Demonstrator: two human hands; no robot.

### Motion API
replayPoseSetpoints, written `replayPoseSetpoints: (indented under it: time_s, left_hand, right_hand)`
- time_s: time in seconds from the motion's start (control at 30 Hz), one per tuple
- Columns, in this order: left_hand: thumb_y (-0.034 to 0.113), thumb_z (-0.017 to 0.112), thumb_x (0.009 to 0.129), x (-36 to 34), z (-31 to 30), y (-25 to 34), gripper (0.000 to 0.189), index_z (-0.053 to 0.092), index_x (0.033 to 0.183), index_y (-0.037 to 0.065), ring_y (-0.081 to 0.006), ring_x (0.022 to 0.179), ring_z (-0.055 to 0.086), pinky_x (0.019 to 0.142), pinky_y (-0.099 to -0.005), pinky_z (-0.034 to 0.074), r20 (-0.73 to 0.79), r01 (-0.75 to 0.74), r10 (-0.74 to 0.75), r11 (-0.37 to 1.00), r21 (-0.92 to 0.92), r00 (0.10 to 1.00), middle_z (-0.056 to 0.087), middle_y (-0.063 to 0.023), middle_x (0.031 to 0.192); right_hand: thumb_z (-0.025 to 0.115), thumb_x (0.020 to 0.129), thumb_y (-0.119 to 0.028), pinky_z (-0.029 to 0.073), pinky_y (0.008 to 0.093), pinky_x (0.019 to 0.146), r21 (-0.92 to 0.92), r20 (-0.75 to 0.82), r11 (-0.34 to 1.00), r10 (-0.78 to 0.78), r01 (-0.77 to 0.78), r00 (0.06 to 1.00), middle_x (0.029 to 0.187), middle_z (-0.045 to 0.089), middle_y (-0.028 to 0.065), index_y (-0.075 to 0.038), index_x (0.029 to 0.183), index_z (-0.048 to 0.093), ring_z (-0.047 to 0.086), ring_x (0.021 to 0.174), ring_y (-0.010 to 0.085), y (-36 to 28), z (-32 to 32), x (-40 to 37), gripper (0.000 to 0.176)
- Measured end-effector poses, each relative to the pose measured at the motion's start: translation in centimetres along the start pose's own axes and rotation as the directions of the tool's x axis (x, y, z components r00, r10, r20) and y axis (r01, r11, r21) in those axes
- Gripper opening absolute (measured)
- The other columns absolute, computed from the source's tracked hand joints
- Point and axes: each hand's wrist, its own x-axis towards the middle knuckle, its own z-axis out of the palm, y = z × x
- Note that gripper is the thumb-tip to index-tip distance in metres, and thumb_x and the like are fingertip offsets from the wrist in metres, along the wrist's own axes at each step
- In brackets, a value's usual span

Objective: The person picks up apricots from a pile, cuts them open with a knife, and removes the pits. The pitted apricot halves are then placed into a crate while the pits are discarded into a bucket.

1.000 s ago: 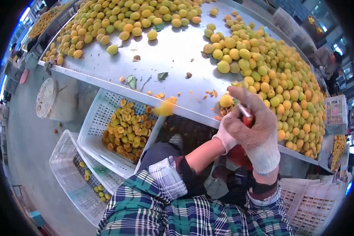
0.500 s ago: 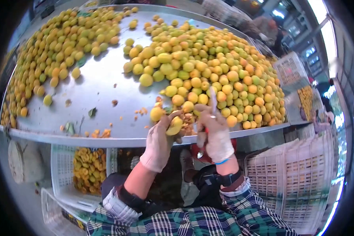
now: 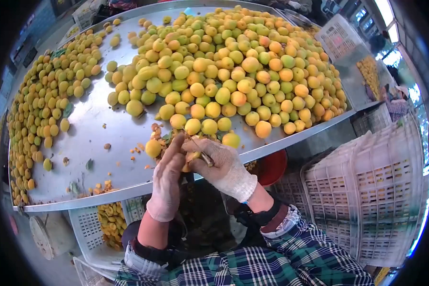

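Both gloved hands meet at the near edge of a metal table. My left hand [image 3: 166, 183] is closed round an apricot [image 3: 191, 157], mostly hidden between the hands. My right hand [image 3: 224, 167] grips a small knife [image 3: 207, 159] against that fruit; its thin blade is hard to make out. A single yellow apricot [image 3: 153, 148] lies just beyond my left fingers, beside small orange scraps. Behind the hands spreads a big heap of apricots [image 3: 214, 90], yellow, green and orange.
The metal table [image 3: 124, 140] has a raised rim; more apricots [image 3: 47, 109] lie along its left side. Below stand a white crate [image 3: 88, 233] with cut fruit, a red bucket [image 3: 274, 167] and stacked pale crates [image 3: 362, 190] at right. Another crate [image 3: 341, 40] stands beyond the table.
The view has swung right. My right hand has come over to the left hand, and the knife, raised upright before, is now down at the apricot.
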Motion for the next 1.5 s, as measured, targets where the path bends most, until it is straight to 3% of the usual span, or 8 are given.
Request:
replayPoseSetpoints:
  time_s: [0.33,0.47,0.53,0.67,0.8,0.97,1.13,1.5]
  left_hand:
    - [0.000,0.072,0.082,0.8,2.1,0.1,0.081,0.022,0.146,-0.001,-0.0225,0.109,0.060,0.094,-0.0356,0.049,0.101,0.340,-0.373,0.658,-0.672,0.922,0.060,-0.0142,0.123]
    - [0.034,0.052,0.093,-0.1,2.7,-0.9,0.050,0.043,0.131,0.003,-0.0166,0.092,0.059,0.078,-0.0303,0.050,-0.080,0.051,-0.041,0.991,0.123,0.996,0.061,-0.0080,0.109]
    - [0.049,0.047,0.099,1.0,0.6,-1.9,0.045,0.061,0.109,0.007,-0.0097,0.070,0.052,0.053,-0.0208,0.042,0.139,0.485,-0.509,0.649,-0.586,0.849,0.059,-0.0019,0.089]
    - [0.046,0.048,0.099,0.8,2.8,-0.8,0.038,0.058,0.098,0.009,-0.0117,0.064,0.050,0.051,-0.0204,0.038,-0.165,0.404,-0.556,0.748,-0.526,0.815,0.052,-0.0006,0.080]
    - [0.048,0.047,0.098,-0.4,3.7,-1.8,0.040,0.055,0.102,0.010,-0.0131,0.061,0.051,0.050,-0.0206,0.038,-0.268,-0.013,0.055,0.987,0.157,0.962,0.051,-0.0024,0.077]
    - [0.043,0.042,0.101,0.1,1.6,-0.9,0.036,0.054,0.107,0.010,-0.0120,0.062,0.052,0.050,-0.0173,0.037,0.053,0.478,-0.551,0.667,-0.571,0.833,0.051,-0.0022,0.079]
    - [0.037,0.041,0.103,-0.8,3.1,-1.0,0.038,0.052,0.113,0.002,-0.0123,0.070,0.050,0.054,-0.0220,0.043,-0.102,-0.095,0.147,0.914,0.395,0.984,0.052,-0.0024,0.081]
    - [0.032,0.034,0.103,-0.8,4.6,-4.3,0.039,0.056,0.099,-0.001,-0.0202,0.068,0.051,0.064,-0.0331,0.044,-0.231,-0.090,0.168,0.945,0.314,0.958,0.053,-0.0103,0.080]
  right_hand:
    - [0.062,0.086,-0.014,0.049,0.0352,0.081,0.081,0.175,0.996,0.028,-0.042,0.984,0.101,0.066,0.0125,-0.009,0.117,0.061,0.062,0.093,0.0285,-0.8,-2.3,-0.5,0.031]
    - [0.058,0.091,-0.016,0.049,0.0309,0.068,0.202,-0.082,0.975,0.112,-0.094,0.990,0.089,0.064,0.0076,-0.005,0.115,0.060,0.060,0.075,0.0182,-1.1,-1.3,-0.7,0.027]
    - [0.056,0.093,-0.019,0.046,0.0304,0.059,0.576,-0.062,0.781,0.335,-0.241,0.940,0.081,0.059,0.0039,-0.003,0.110,0.058,0.055,0.064,0.0136,-2.0,-3.0,-1.1,0.024]
    - [0.049,0.098,-0.027,0.039,0.0298,0.046,0.878,-0.214,0.478,0.435,-0.022,0.874,0.069,0.049,-0.0009,-0.005,0.099,0.054,0.041,0.048,0.0107,-2.9,-4.5,0.0,0.022]
    - [0.043,0.101,-0.030,0.037,0.0293,0.042,0.951,-0.251,0.297,0.593,0.082,0.765,0.064,0.044,-0.0012,-0.008,0.094,0.052,0.038,0.044,0.0130,-5.3,-5.0,2.0,0.025]
    - [0.052,0.099,-0.034,0.034,0.0304,0.038,0.901,-0.315,0.425,0.516,0.081,0.796,0.060,0.042,-0.0009,-0.007,0.093,0.056,0.041,0.043,0.0137,-4.8,-2.2,2.9,0.028]
    - [0.053,0.099,-0.037,0.033,0.0302,0.037,0.913,-0.294,0.403,0.537,0.065,0.790,0.060,0.041,-0.0010,-0.008,0.091,0.057,0.040,0.042,0.0132,-4.5,-1.1,3.1,0.030]
    - [0.048,0.101,-0.032,0.031,0.0236,0.039,0.857,-0.315,0.514,0.447,0.048,0.837,0.060,0.040,-0.0028,-0.007,0.091,0.054,0.037,0.042,0.0082,-5.2,-1.9,1.8,0.027]
